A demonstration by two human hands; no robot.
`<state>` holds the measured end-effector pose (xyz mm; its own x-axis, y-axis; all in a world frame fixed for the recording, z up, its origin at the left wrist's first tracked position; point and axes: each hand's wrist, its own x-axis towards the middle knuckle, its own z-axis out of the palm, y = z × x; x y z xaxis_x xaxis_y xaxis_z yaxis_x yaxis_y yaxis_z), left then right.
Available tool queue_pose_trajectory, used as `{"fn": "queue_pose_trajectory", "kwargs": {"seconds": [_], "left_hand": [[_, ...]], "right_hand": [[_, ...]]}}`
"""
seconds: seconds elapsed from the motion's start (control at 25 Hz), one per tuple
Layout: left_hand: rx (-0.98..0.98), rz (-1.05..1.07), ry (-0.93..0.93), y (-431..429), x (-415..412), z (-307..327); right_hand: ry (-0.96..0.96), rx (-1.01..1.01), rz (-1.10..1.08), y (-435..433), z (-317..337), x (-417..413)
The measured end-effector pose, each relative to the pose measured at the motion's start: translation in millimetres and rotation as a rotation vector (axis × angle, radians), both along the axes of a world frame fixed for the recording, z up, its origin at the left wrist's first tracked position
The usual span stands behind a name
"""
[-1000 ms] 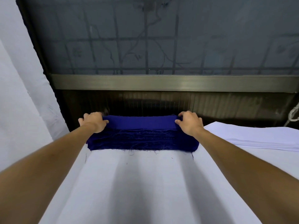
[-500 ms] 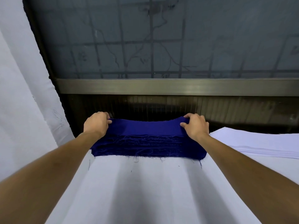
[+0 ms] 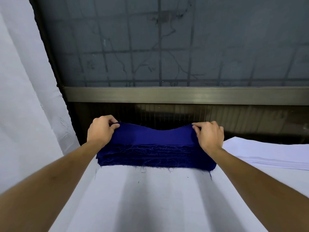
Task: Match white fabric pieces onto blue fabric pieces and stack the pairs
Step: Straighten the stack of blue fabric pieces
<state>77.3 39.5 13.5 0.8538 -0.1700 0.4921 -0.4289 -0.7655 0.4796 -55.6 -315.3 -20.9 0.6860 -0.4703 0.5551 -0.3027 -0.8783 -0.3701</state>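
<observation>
A thick stack of dark blue fabric pieces (image 3: 155, 156) lies at the far end of the white-covered table (image 3: 150, 201), its frayed edges facing me. The top blue piece (image 3: 155, 135) is raised at its two far corners and sags in the middle. My left hand (image 3: 100, 131) pinches its far left corner between thumb and fingers. My right hand (image 3: 209, 136) pinches its far right corner the same way. A stack of white fabric pieces (image 3: 267, 153) lies to the right of the blue stack.
A dark window with a metal sill (image 3: 184, 96) stands right behind the blue stack. White cloth or wall (image 3: 25, 106) hangs along the left side. The near table surface is bare white cloth.
Both hands have gone from resting on the stack's far corners to pinching the top blue piece and lifting its far edge, which now rises at both ends.
</observation>
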Motion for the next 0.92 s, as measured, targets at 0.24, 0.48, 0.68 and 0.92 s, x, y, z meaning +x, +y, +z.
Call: {"fn": "queue_pose_trajectory", "kwargs": {"seconds": [0.24,0.48,0.68,0.92], "left_hand": [[0.057,-0.305,-0.045,4.6,-21.2,16.6],[0.213,-0.451,-0.269,-14.5,-57.0,45.9],[0.002,-0.229,-0.255,1.8,-64.2,70.1],[-0.102,-0.087,-0.094,16.5,-75.1,72.9]], "right_hand": [[0.137,-0.132,0.265,43.7,10.4,8.7],[0.145,-0.066,0.668,130.0,31.9,43.3],[0.14,0.139,0.544,81.2,50.4,13.2],[0.201,0.241,0.454,3.3,67.3,-65.0]]}}
